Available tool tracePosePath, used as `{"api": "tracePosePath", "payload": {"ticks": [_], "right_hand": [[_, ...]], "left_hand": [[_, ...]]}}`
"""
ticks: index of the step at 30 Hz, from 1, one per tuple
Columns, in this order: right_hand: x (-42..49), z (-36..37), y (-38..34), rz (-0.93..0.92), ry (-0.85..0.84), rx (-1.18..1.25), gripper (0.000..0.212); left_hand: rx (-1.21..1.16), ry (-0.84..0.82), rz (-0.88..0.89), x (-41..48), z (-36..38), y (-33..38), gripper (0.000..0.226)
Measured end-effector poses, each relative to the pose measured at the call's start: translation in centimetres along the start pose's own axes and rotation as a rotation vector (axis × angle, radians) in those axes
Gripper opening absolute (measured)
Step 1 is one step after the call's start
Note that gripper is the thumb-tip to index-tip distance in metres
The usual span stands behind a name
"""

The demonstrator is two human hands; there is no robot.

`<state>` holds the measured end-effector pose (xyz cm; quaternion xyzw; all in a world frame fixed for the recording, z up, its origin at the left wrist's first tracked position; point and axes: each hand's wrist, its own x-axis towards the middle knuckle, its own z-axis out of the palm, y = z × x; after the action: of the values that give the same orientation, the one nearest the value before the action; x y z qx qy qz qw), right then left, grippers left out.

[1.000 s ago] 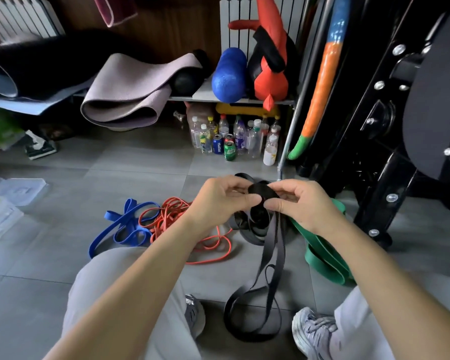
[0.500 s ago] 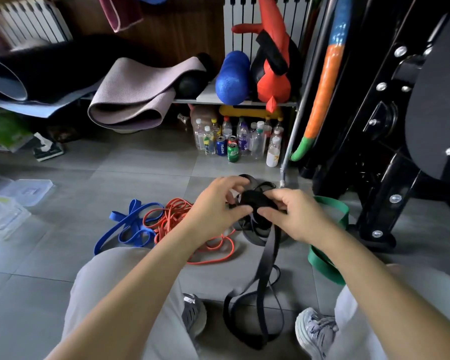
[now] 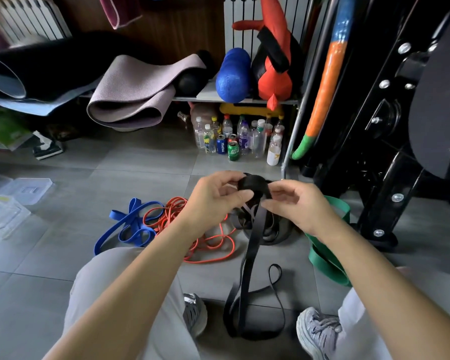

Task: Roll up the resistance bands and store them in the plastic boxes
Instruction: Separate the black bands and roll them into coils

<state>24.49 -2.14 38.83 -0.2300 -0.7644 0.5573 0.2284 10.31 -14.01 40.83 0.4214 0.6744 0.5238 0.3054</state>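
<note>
Three loose bands sprawl on the grey tiled floor (image 3: 49, 268): blue band (image 3: 120, 228), orange band (image 3: 208, 252), green band (image 3: 326, 261); clear plastic boxes (image 3: 6, 211) sit far left. Left hand (image 3: 213, 201) and right hand (image 3: 298, 206) each close their grip on the flat black band (image 3: 253, 184) at its rolled end. Its tail hangs down toward the shoes (image 3: 318, 331), and possibly another dark coil lies behind.

Grey tiled floor (image 3: 62, 255), cluttered shelf (image 3: 244, 101)
</note>
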Motion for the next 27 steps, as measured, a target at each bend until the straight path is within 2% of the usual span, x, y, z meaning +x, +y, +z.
{"api": "tracePosePath", "payload": {"ticks": [3,6,7,8,10,12,14,16,18,21,24,27], "right_hand": [[0.0,0.7,-0.3,0.014,0.015,0.170,0.030],[-0.3,0.7,-0.4,-0.032,0.032,0.105,0.032],[-0.4,0.6,-0.4,-0.045,0.034,0.049,0.030],[-0.4,0.5,-0.3,-0.053,0.037,-0.052,0.025],[-0.4,0.3,0.2,-0.083,0.016,-0.395,0.011],[-0.5,0.4,0.6,-0.138,-0.051,-0.660,0.019],[-0.7,0.9,0.8,-0.190,-0.096,-0.706,0.020],[-0.8,0.9,0.7,-0.175,-0.078,-0.661,0.019],[-0.7,0.4,0.5,-0.120,-0.008,-0.501,0.022],[-0.4,-0.2,0.4,-0.070,0.029,-0.327,0.024],[-0.5,0.0,0.3,0.007,0.049,-0.073,0.032],[-0.4,0.2,0.3,0.032,0.096,0.153,0.027]], "left_hand": [[-0.282,-0.035,-0.057,-0.1,0.5,-0.2,0.023],[-0.435,-0.064,-0.123,-0.2,1.0,-0.3,0.022],[-0.372,-0.068,-0.126,-0.2,1.2,-0.3,0.022],[-0.208,-0.054,-0.103,-0.1,1.2,-0.4,0.024],[0.290,-0.017,0.030,0.0,1.0,-0.5,0.034],[0.610,-0.057,0.156,-0.1,1.0,-0.7,0.040],[0.718,-0.141,0.165,-0.3,1.1,-0.6,0.031],[0.730,-0.140,0.144,-0.3,1.1,-0.7,0.023],[0.615,-0.068,0.147,-0.1,1.1,-0.5,0.020],[0.271,0.038,0.071,0.1,0.8,-0.1,0.020],[-0.066,0.060,-0.006,0.2,0.8,0.1,0.022],[-0.417,0.052,-0.063,0.1,1.6,-0.1,0.018]]}}
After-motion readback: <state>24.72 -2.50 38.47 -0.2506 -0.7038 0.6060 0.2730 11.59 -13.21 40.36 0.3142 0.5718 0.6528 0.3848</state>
